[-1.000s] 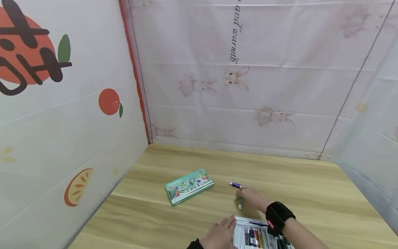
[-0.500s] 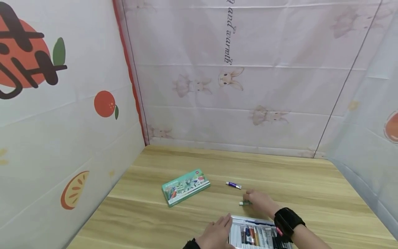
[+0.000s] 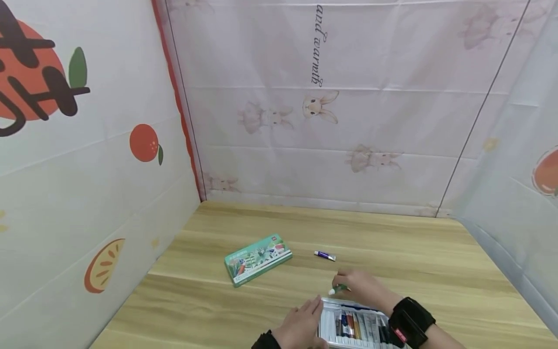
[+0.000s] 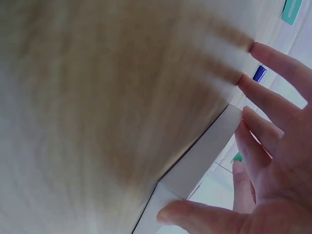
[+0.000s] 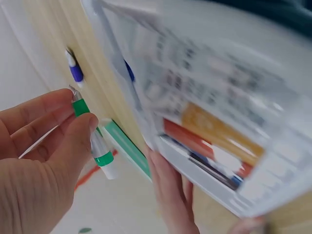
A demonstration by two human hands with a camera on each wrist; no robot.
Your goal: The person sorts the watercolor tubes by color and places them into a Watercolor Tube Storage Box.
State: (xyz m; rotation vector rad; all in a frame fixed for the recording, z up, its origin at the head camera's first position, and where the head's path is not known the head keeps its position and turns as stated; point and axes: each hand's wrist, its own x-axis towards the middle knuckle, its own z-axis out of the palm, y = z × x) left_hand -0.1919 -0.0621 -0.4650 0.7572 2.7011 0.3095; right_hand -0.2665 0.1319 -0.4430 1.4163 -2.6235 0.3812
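Just beyond the far edge of a white tray, a person's right hand is pinching a small green tube between thumb and fingertips, close to its silver end. The green tube is pointing its white cap left and slightly toward the near side, so its long axis is running roughly crosswise to the row of tubes lying near to far inside the tray. The left hand is touching the tray's left side with nearly straight fingers, fingertips at the far left corner and thumb at the near end. The two hands are staying apart from each other, with the green tube nearer the right. Farther off, a purple tube is lying on the wooden table, and a green box is resting to its left.
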